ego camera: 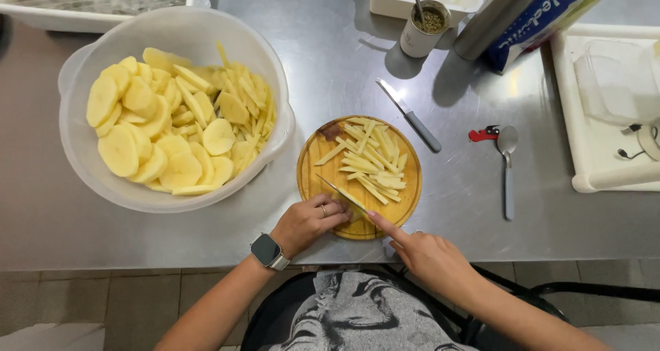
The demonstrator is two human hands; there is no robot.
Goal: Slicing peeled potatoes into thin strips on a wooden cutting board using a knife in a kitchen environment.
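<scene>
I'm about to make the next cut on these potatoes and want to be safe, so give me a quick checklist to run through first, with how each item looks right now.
1. Knife gripped: ok, the left hand is closed around its handle, blade angled over the board.
2. Right hand away from the edge: not ok, its fingertip sits right at the blade.
3. Round wooden cutting board fully on the steel table: ok, though near the front edge.
4. Room on the board: not ok, cut potato sticks cover most of it.
5. Bowl within reach for offloading: ok, just left of the board.
6. Spare knife out of the way: ok, lying behind the board.
</scene>
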